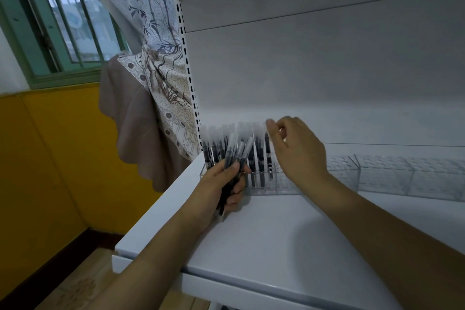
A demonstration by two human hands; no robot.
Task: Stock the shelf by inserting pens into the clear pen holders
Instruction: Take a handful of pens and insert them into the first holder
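The left hand (221,181) grips a bundle of pens (235,156), fingers curled round the dark barrels with the frosted caps fanning upward. Just beyond it, on the white shelf (264,241), stands a clear pen holder (279,187) whose left end is filled with upright pens (254,156). The right hand (299,148) hovers above that row, thumb and forefinger pinching the cap of one pen (267,145) (its tip sits low in the holder). Further right of this hand, more clear holders (392,173) line the shelf. A patterned curtain (156,58) hangs left of the left hand.
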